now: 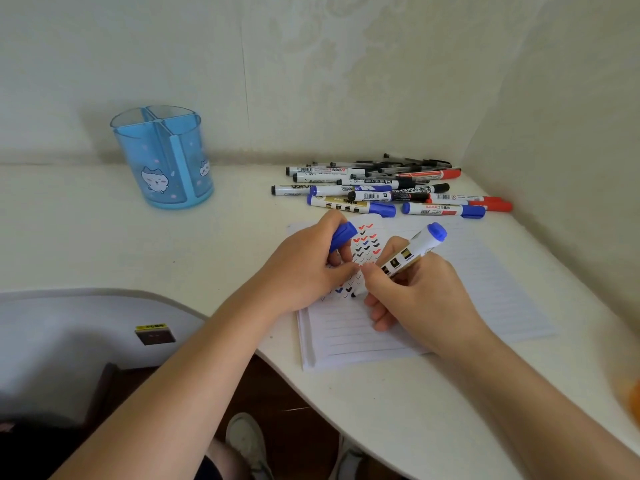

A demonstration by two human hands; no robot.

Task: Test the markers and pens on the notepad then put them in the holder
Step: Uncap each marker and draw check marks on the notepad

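A lined notepad [485,292] lies on the white table, its upper left covered in red, blue and black tick marks. My right hand [415,292] grips a white marker with a blue end [420,245], its tip down on the paper among the ticks. My left hand [311,268] rests on the pad's left edge and holds the marker's blue cap [343,235]. Beyond the pad lies a pile of markers and pens [384,190] with blue, black and red caps. A translucent blue holder [162,157] with several compartments stands far left by the wall and looks empty.
Walls close off the table at the back and on the right. The table's [104,237] front edge curves toward me on the left, with a grey chair back [69,334] below it. Something orange and blurred [633,400] shows at the right edge.
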